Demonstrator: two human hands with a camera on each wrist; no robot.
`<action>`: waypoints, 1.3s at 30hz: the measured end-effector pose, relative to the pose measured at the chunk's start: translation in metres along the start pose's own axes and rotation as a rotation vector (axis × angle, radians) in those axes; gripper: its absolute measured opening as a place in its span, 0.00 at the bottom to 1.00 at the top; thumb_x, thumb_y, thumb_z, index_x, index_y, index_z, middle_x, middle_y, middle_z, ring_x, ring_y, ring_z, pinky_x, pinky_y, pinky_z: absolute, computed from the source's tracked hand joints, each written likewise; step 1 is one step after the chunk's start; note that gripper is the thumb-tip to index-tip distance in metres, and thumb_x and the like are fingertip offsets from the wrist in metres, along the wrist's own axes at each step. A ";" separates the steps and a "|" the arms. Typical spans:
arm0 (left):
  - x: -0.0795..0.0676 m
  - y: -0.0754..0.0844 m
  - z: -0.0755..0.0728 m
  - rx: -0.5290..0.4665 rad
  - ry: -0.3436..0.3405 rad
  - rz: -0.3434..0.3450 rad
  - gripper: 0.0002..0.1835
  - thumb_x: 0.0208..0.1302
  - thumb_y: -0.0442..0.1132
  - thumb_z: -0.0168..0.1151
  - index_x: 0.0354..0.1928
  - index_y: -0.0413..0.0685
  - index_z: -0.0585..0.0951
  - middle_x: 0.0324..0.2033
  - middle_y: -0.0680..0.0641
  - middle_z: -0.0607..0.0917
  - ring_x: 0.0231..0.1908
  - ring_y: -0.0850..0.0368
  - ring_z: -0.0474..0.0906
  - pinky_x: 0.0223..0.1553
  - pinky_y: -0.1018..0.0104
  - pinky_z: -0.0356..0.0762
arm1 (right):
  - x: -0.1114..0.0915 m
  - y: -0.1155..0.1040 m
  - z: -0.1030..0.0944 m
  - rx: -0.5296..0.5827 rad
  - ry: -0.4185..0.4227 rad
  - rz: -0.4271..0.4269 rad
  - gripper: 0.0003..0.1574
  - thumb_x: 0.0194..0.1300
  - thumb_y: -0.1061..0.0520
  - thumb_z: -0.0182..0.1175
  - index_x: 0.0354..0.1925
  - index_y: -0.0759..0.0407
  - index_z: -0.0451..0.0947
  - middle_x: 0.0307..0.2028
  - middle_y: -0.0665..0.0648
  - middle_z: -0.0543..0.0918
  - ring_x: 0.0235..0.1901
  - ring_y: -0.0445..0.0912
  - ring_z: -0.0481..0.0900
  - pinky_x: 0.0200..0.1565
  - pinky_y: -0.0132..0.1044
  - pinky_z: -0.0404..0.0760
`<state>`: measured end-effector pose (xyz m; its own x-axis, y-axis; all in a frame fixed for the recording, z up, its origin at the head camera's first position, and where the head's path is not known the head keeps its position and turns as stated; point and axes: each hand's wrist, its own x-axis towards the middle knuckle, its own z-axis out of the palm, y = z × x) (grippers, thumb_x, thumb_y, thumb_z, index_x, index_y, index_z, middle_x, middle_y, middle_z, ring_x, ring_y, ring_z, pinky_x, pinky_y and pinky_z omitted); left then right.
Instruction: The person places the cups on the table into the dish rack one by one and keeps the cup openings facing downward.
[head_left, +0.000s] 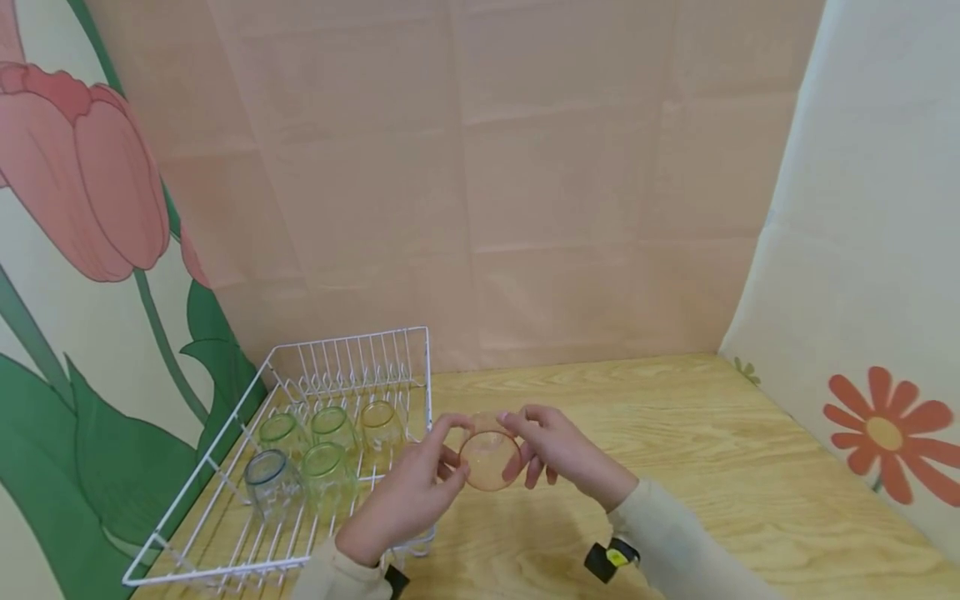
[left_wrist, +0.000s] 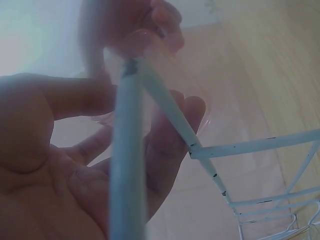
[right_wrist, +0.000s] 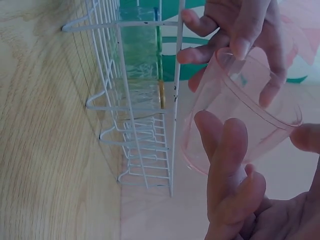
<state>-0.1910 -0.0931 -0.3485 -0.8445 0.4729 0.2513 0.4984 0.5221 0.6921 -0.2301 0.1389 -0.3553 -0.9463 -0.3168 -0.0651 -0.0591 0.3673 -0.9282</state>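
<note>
A see-through pink drinking glass [head_left: 490, 463] is held up between both hands, its round rim turned toward the head camera. My left hand [head_left: 412, 485] pinches it at its left side, thumb near the rim and fingers behind. From the other side, my right hand [head_left: 561, 448] grips the glass with thumb and fingers spread round its wall. In the right wrist view the pink glass [right_wrist: 245, 117] lies tilted between the fingertips of the two hands. Rack wires partly hide the left hand [left_wrist: 60, 145] in the left wrist view.
A white wire dish rack [head_left: 217, 572] stands at the left, close beside the left hand. Upside-down glasses sit in it: several green ones [head_left: 330, 471], one with a blue rim [head_left: 273, 492] and an amber one [head_left: 381, 432]. The wooden table [head_left: 720, 467] extends to the right.
</note>
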 end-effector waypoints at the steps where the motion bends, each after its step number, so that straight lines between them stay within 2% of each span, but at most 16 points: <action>1: 0.000 -0.001 0.000 -0.001 -0.007 -0.001 0.25 0.70 0.35 0.60 0.65 0.58 0.66 0.38 0.48 0.88 0.36 0.61 0.84 0.34 0.66 0.81 | 0.000 0.000 0.000 -0.009 0.001 0.005 0.36 0.72 0.31 0.50 0.45 0.65 0.71 0.25 0.59 0.88 0.16 0.45 0.80 0.17 0.32 0.65; 6: -0.001 0.001 -0.001 -0.031 -0.036 -0.053 0.21 0.74 0.52 0.57 0.64 0.62 0.66 0.42 0.47 0.87 0.39 0.59 0.83 0.35 0.60 0.81 | -0.002 0.000 0.001 -0.045 0.004 0.001 0.31 0.71 0.33 0.54 0.41 0.61 0.71 0.26 0.57 0.88 0.16 0.45 0.80 0.17 0.31 0.65; 10: 0.002 0.004 -0.001 -0.067 -0.032 -0.099 0.22 0.76 0.60 0.47 0.63 0.59 0.66 0.41 0.44 0.86 0.32 0.57 0.82 0.31 0.58 0.80 | -0.004 -0.001 0.000 -0.044 -0.004 -0.027 0.29 0.70 0.34 0.56 0.40 0.60 0.70 0.27 0.57 0.88 0.16 0.45 0.79 0.15 0.30 0.65; 13: 0.003 0.006 -0.001 -0.081 -0.012 -0.110 0.22 0.78 0.60 0.42 0.61 0.55 0.66 0.36 0.45 0.85 0.25 0.57 0.79 0.28 0.60 0.78 | -0.006 -0.002 0.000 -0.040 -0.010 -0.042 0.28 0.70 0.36 0.58 0.39 0.59 0.69 0.29 0.58 0.89 0.16 0.44 0.79 0.15 0.30 0.65; 15: 0.003 0.006 -0.001 -0.081 0.005 -0.114 0.22 0.78 0.60 0.42 0.60 0.53 0.66 0.34 0.45 0.84 0.24 0.57 0.78 0.27 0.60 0.78 | -0.006 -0.003 0.001 -0.041 -0.013 -0.045 0.27 0.69 0.37 0.59 0.39 0.59 0.68 0.30 0.57 0.89 0.17 0.45 0.79 0.15 0.29 0.64; 17: 0.003 0.007 -0.001 -0.079 0.016 -0.115 0.22 0.78 0.59 0.42 0.59 0.51 0.66 0.36 0.44 0.84 0.25 0.57 0.78 0.27 0.60 0.78 | -0.007 -0.003 0.002 -0.045 -0.014 -0.042 0.27 0.69 0.37 0.60 0.39 0.59 0.68 0.31 0.57 0.89 0.17 0.45 0.79 0.15 0.29 0.64; 24: 0.001 0.005 0.000 -0.052 0.032 -0.126 0.22 0.75 0.60 0.50 0.55 0.52 0.66 0.46 0.40 0.83 0.39 0.53 0.83 0.35 0.56 0.79 | -0.008 -0.004 0.003 -0.054 -0.015 -0.035 0.27 0.68 0.38 0.62 0.40 0.59 0.68 0.32 0.56 0.89 0.17 0.44 0.79 0.16 0.30 0.63; 31: 0.003 0.004 -0.001 -0.053 0.027 -0.111 0.22 0.74 0.58 0.52 0.55 0.50 0.66 0.46 0.40 0.83 0.38 0.55 0.82 0.34 0.57 0.79 | -0.007 -0.005 0.001 -0.062 -0.003 -0.046 0.28 0.70 0.36 0.58 0.42 0.60 0.69 0.31 0.55 0.87 0.17 0.45 0.78 0.16 0.32 0.65; 39: 0.002 0.005 -0.002 -0.048 0.022 -0.108 0.25 0.71 0.58 0.58 0.54 0.48 0.66 0.43 0.43 0.85 0.37 0.55 0.82 0.32 0.59 0.79 | -0.006 -0.005 0.001 -0.084 0.007 -0.034 0.30 0.68 0.36 0.61 0.46 0.59 0.67 0.30 0.55 0.88 0.17 0.45 0.78 0.16 0.32 0.65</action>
<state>-0.1906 -0.0907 -0.3436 -0.8974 0.3993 0.1878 0.3943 0.5346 0.7475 -0.2234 0.1379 -0.3506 -0.9455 -0.3242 -0.0316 -0.1171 0.4287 -0.8958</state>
